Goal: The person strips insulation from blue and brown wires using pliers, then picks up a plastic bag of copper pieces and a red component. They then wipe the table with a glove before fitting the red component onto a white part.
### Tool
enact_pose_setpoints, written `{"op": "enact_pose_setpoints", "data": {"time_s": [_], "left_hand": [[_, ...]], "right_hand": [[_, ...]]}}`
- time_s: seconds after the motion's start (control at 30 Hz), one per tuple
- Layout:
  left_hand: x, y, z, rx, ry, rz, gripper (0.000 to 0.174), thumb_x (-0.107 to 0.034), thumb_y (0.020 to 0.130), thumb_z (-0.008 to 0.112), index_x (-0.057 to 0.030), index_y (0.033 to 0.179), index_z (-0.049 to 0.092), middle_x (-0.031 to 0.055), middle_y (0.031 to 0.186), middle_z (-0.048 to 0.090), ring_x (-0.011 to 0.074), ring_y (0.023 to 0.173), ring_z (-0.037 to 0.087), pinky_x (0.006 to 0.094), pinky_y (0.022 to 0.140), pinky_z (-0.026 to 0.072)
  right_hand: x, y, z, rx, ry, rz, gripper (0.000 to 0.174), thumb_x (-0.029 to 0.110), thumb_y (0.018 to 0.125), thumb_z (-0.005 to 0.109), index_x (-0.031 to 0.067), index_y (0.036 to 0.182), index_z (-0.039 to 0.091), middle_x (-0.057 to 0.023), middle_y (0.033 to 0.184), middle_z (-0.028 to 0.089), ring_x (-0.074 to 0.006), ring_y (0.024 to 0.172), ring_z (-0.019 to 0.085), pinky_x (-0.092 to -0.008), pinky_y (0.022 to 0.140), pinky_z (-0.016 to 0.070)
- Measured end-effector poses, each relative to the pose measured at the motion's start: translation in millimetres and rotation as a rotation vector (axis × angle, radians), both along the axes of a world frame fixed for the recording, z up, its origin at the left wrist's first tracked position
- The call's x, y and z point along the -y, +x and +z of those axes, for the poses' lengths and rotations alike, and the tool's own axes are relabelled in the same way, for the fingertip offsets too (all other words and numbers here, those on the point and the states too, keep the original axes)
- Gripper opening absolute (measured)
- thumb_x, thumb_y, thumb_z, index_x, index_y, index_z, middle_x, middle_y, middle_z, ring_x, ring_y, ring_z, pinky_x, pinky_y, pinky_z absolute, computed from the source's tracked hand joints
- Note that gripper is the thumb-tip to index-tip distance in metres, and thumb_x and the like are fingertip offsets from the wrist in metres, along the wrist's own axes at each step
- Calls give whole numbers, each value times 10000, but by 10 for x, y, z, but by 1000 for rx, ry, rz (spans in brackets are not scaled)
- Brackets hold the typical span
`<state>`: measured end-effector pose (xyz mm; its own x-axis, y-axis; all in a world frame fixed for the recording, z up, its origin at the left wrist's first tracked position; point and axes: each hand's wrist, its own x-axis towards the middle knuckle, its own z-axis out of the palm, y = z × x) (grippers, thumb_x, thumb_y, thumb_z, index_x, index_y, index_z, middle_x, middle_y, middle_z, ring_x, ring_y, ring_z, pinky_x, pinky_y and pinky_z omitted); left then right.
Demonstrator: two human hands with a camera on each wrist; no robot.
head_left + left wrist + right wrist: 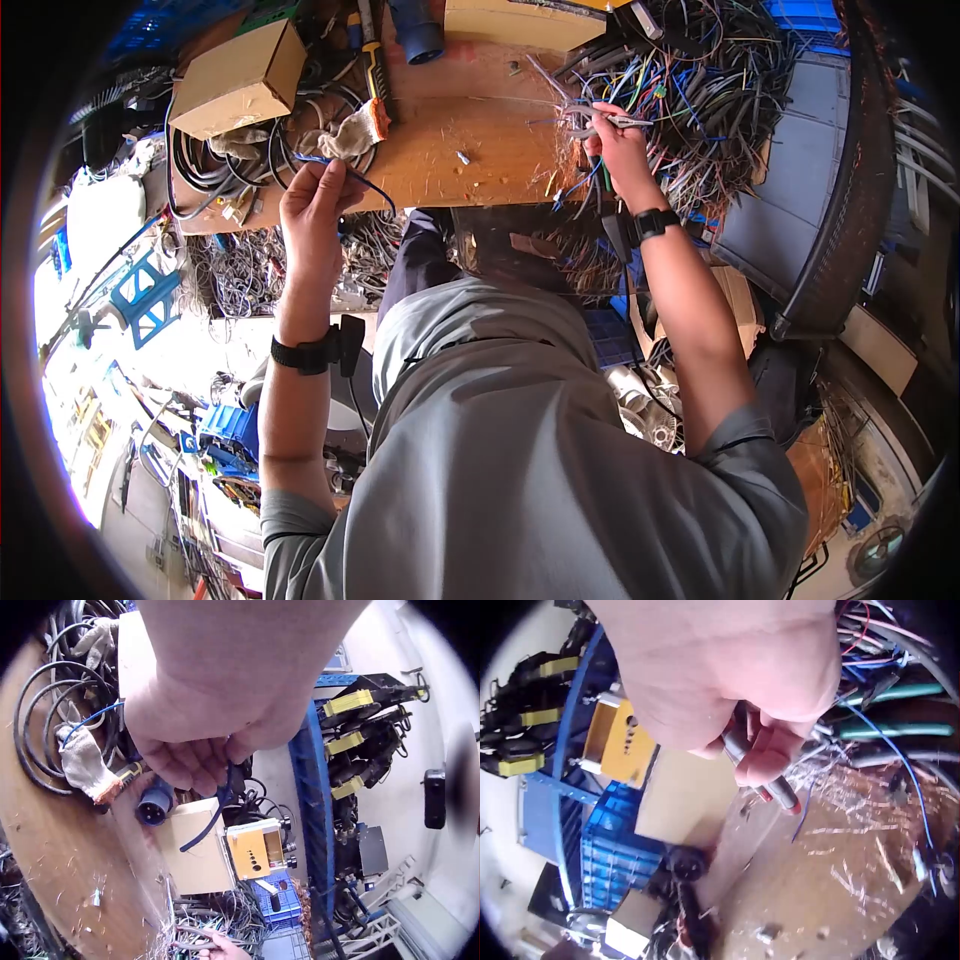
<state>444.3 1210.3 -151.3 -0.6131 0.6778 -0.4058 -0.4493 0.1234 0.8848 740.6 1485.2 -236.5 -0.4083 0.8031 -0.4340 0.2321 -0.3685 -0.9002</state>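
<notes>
My left hand (315,200) is raised over the near left edge of the bench, pinching a blue wire (381,192) between thumb and fingers. One end of the blue wire (212,830) hangs past the fingers in the left wrist view; another stretch shows on the other side of the hand. At the bench's right side, my right hand (622,160) grips a pair of pliers, whose grey handles (781,792) have red ends. The palm hides much of the tool. Green-handled pliers (892,730) lie beside that hand among wire scraps.
A large heap of cut wires (700,90) covers the bench's right end. A cardboard box (235,82), coiled black cable (195,178) and a work glove (350,135) lie on the left. Copper strands litter the wooden bench top (470,120). A blue plug (418,40) is at the back.
</notes>
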Motion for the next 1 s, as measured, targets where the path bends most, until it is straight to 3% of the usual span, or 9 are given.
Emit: {"op": "enact_pose_setpoints", "data": {"time_s": [0.1, 0.17, 0.27, 0.53, 0.57, 0.77, 0.87, 0.97, 1.0], "left_hand": [[-83, 37, 35, -1, -3, -11, 182, -188, 967, 587, -50, 850, 611, 43, 804, 671, 103, 735, 641, 242, 733, 520], [-145, 70, 58, -4, -9, -24, 182, -187, 966, 589, -49, 849, 612, 43, 805, 671, 103, 734, 640, 242, 733, 520], [-214, 103, 112, -23, -9, -37, 179, -190, 964, 592, -47, 859, 615, 40, 806, 670, 101, 739, 638, 241, 731, 516], [-256, 178, 135, -23, -11, -60, 182, -198, 965, 593, -47, 866, 618, 34, 805, 665, 98, 745, 636, 243, 740, 515], [-273, 188, 129, -14, -13, -55, 184, -199, 966, 590, -46, 866, 617, 34, 804, 665, 98, 746, 635, 246, 745, 517], [-368, 229, 148, -32, 1, -70, 198, -210, 969, 585, -47, 860, 614, 33, 801, 663, 97, 750, 634, 251, 745, 520], [-424, 259, 205, -26, -2, -81, 206, -218, 967, 590, -48, 852, 609, 31, 804, 658, 96, 750, 630, 247, 737, 515], [-437, 291, 275, -30, -1, -128, 205, -214, 970, 584, -44, 859, 612, 37, 821, 663, 92, 752, 624, 247, 736, 510], [-436, 301, 325, -34, -2, -128, 205, -214, 970, 584, -44, 859, 612, 37, 821, 663, 92, 752, 624, 247, 736, 510]], "right_hand": [[331, -106, 261, 3, -38, 87, 249, 138, 967, 554, 21, 1187, 561, -41, 868, 606, -76, 601, 551, -216, 515, 462], [638, -204, 271, 43, -8, 214, 259, 136, 970, 553, 23, 1202, 564, -34, 816, 612, -70, 598, 559, -208, 508, 473], [951, -207, -135, 42, -23, 265, 277, 149, 964, 556, 20, 1209, 568, -48, 796, 661, -80, 595, 593, -228, 518, 504], [336, 369, -273, 51, 35, -18, 239, 105, 970, 544, 4, 1186, 564, -69, 815, 661, -80, 564, 549, -225, 506, 484], [294, 402, -199, 106, 28, -14, 269, 144, 970, 554, 4, 1200, 562, -45, 792, 647, -77, 613, 594, -217, 552, 511], [518, -66, 224, -65, -133, 94, 249, 152, 960, 560, 21, 1171, 562, -39, 753, 618, -74, 562, 562, -225, 512, 486], [610, -437, -84, -55, -49, 178, 239, 161, 947, 594, 23, 1141, 576, -57, 805, 657, -88, 590, 580, -238, 521, 490], [494, -470, -349, 87, 6, 143, 209, 187, 937, 617, 39, 1084, 610, -46, 751, 655, -98, 560, 593, -252, 503, 491], [397, -393, -405, 107, 7, 147, 177, 115, 953, 572, 17, 1100, 579, -35, 775, 634, -85, 556, 571, -236, 500, 487]]}}
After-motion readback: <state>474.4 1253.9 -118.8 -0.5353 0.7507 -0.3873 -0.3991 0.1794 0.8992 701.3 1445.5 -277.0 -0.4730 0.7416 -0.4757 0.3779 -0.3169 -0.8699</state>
